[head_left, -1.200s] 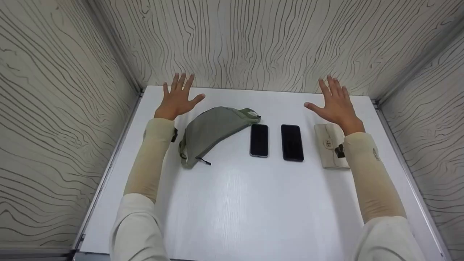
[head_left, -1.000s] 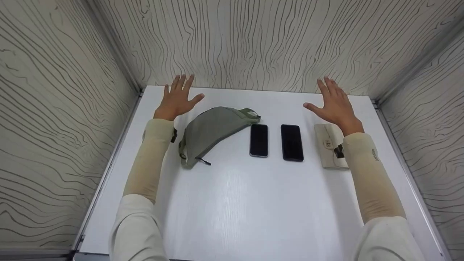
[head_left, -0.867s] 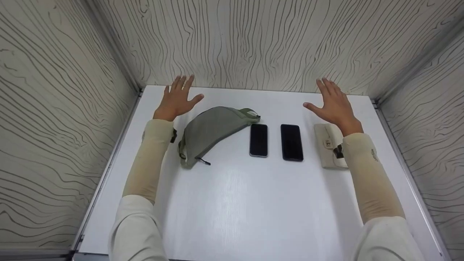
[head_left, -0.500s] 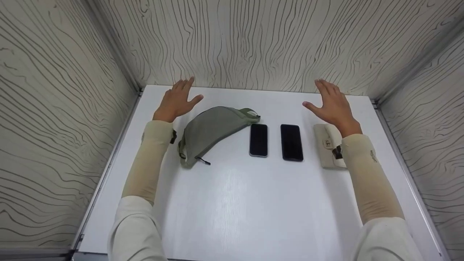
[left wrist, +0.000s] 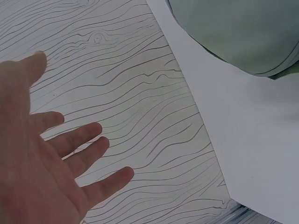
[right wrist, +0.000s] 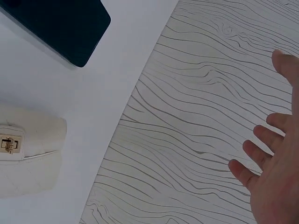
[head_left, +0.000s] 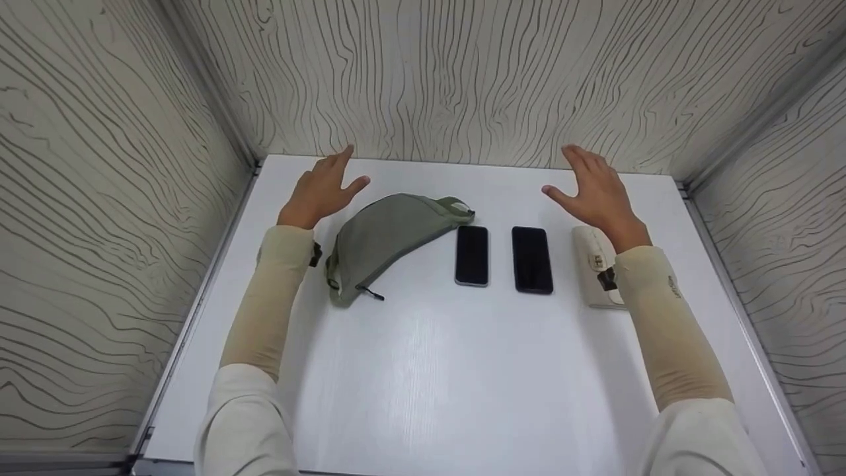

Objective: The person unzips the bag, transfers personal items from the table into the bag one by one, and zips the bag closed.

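Spread and holding nothing, my left hand (head_left: 319, 192) hovers over the back left of the table, beside a green waist bag (head_left: 390, 238). The bag lies flat, with a black zipper pull at its lower end. My right hand (head_left: 598, 198) hangs in the air at the back right, thumb apart from the fingers. Under that wrist lies a cream wallet (head_left: 587, 271), partly hidden by the sleeve; its gold clasp (right wrist: 10, 143) shows in the right wrist view. Two dark phones, a smaller one (head_left: 472, 256) and a larger one (head_left: 532, 260), lie between bag and wallet.
The white table (head_left: 423, 370) stands inside a booth. A wood-grain patterned back wall (head_left: 423, 79) rises right behind both hands. Side walls (head_left: 86, 231) with metal corner rails close in the left and right.
My right hand has shifted left and slightly toward me. The left hand's fingers have lowered a little. Bag, phones and wallet have stayed in place.
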Tool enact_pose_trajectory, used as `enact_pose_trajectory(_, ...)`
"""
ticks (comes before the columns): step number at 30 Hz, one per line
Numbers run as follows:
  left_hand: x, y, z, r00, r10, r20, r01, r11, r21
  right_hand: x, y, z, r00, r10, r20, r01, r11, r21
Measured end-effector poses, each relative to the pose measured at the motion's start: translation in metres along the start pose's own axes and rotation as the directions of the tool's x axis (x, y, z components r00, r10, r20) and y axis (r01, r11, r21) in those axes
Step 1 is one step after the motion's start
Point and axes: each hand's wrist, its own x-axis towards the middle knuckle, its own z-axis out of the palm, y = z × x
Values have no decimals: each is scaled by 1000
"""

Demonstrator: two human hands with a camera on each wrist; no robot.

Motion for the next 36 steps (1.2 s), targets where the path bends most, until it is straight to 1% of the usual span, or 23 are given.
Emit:
enact_pose_trajectory(7,-4,0,1,1000,7,3,-7,1000,-16,-2,-5,4,1000,-10,-3,10,1000,22)
enact_pose_trajectory(18,-11,0,10,1000,24,-2,-24,1000,2,-6,-12,10,998,-45,-52,47,998,51)
enact_pose_trajectory(23,-14,0,13,999,46,-30,-45,999,4,-9,-13,11,994,-70,-79,76,994,72)
enact_pose_trajectory(29,-19,-1,16,997,50,-60,-51,998,-26,-12,-16,14,989,-87,-121,98,992,84)
enact_pose_trajectory(36,-23,-1,21,994,56,-93,-61,997,-54,-15,-23,19,976,-118,-181,139,984,108)
